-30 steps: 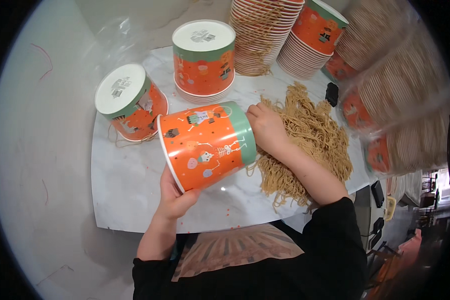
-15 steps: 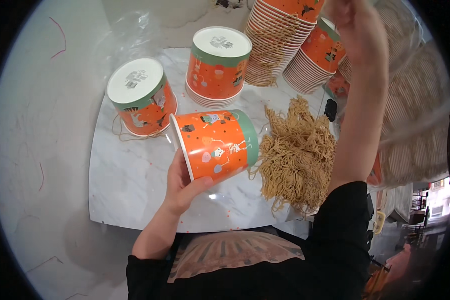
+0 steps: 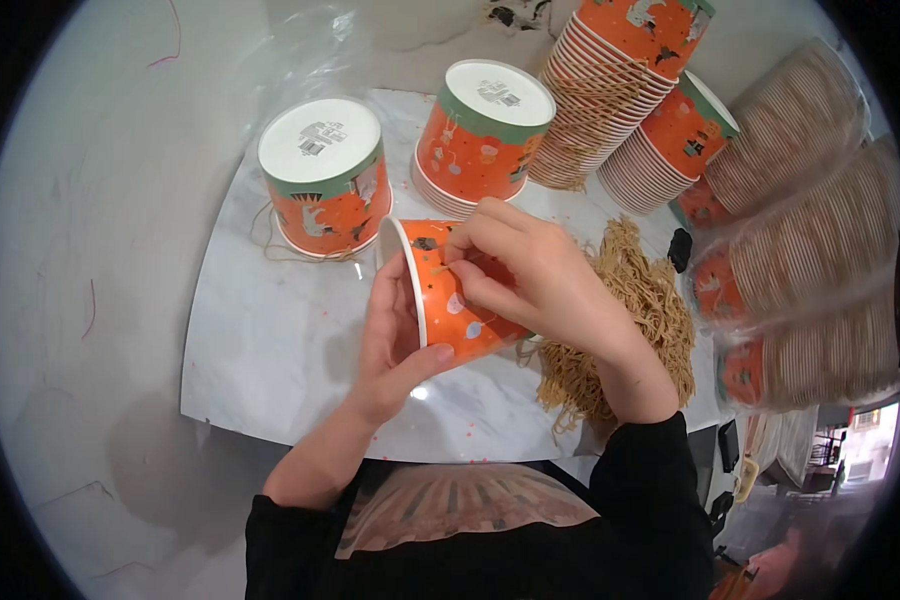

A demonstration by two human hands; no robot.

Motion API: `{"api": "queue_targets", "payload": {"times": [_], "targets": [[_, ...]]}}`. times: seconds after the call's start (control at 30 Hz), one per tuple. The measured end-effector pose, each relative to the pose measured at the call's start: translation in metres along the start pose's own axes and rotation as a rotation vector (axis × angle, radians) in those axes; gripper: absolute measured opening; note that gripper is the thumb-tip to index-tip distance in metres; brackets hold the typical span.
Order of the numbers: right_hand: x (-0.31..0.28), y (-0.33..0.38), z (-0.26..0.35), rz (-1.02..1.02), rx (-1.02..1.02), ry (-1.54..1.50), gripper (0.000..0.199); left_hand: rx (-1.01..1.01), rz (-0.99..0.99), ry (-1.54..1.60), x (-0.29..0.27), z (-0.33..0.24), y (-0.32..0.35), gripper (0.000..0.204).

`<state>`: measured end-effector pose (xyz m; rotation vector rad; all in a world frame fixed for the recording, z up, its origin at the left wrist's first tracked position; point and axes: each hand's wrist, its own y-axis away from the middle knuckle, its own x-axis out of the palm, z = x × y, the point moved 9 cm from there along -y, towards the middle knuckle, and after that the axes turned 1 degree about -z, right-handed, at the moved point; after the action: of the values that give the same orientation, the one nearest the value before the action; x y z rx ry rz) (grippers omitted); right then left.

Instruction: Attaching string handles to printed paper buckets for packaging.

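One cup (image 3: 450, 300) lies sideways over the slab (image 3: 270, 350); our left hand (image 3: 395, 340) grips its rim and our right hand (image 3: 530, 275) pinches a string (image 3: 438, 268) against it. Two cups (image 3: 322, 175) stand strung, we judge; stacks (image 3: 610, 90) and the string pile (image 3: 635, 320) remain.

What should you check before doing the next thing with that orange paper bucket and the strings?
1. Bucket held firmly: ok. The left hand grips the rim of the orange bucket, which lies on its side.
2. Other hand in place: ok. The right hand rests on the bucket's wall, fingers pinched together.
3. String actually pinched: cannot tell, it is too small to see.
4. More string within reach: ok. The pile of tan strings lies right beside the right hand.
5. Room on the white table: ok, bare space on the left.
6. Nearby upside-down buckets out of the way: ok, apart from both hands.
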<state>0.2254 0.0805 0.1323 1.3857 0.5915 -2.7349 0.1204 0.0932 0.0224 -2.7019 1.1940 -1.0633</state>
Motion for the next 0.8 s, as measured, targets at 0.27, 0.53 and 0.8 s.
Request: {"api": "queue_targets", "payload": {"times": [0.27,0.53,0.8], "targets": [[-0.003,0.010,0.018,-0.021,-0.040,0.019,0.013,0.336,-0.072,-0.417,-0.008,-0.022,0.004,0.055],[0.006,0.016,0.030,0.018,-0.129,-0.046,0.018,0.506,-0.227,-0.659,-0.008,-0.042,0.015,0.010],[0.007,0.022,0.031,0.033,-0.187,-0.044,0.027,0.510,-0.206,-0.717,-0.006,-0.039,0.017,0.014]]}}
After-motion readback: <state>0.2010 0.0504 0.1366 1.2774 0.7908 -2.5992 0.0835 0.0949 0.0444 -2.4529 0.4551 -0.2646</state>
